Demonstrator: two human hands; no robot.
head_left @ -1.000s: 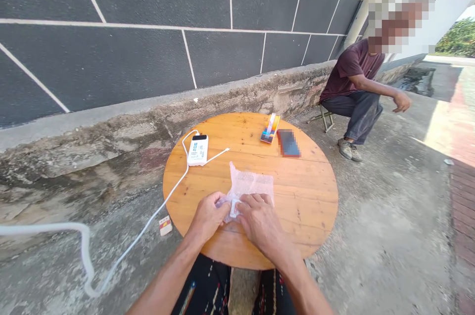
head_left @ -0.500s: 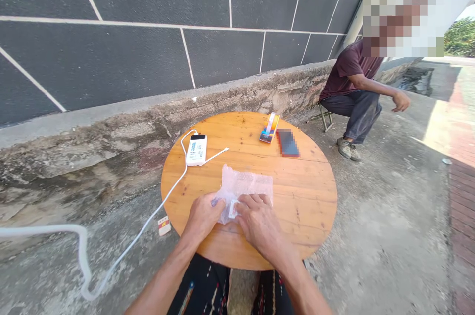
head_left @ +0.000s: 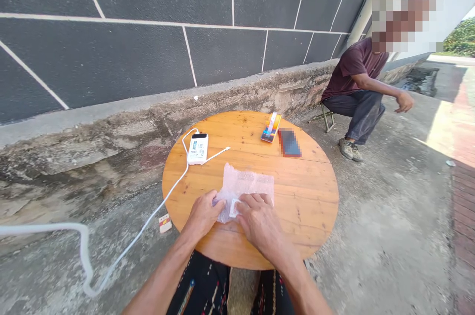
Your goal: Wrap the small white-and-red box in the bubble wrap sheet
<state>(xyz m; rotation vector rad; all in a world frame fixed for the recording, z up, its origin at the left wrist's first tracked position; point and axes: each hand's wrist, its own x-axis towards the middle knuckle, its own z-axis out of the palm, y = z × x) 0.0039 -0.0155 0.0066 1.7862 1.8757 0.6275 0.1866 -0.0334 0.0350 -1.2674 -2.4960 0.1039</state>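
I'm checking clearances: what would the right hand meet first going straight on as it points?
Probably the pink bubble wrap, spread on the table just ahead of the right hand; depth is unclear.

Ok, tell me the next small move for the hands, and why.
Probably have the left hand fold the left edge of the pink bubble wrap over the small white item: its fingers already grip that side, the right hand rests at the item, and the item's top still looks partly uncovered.
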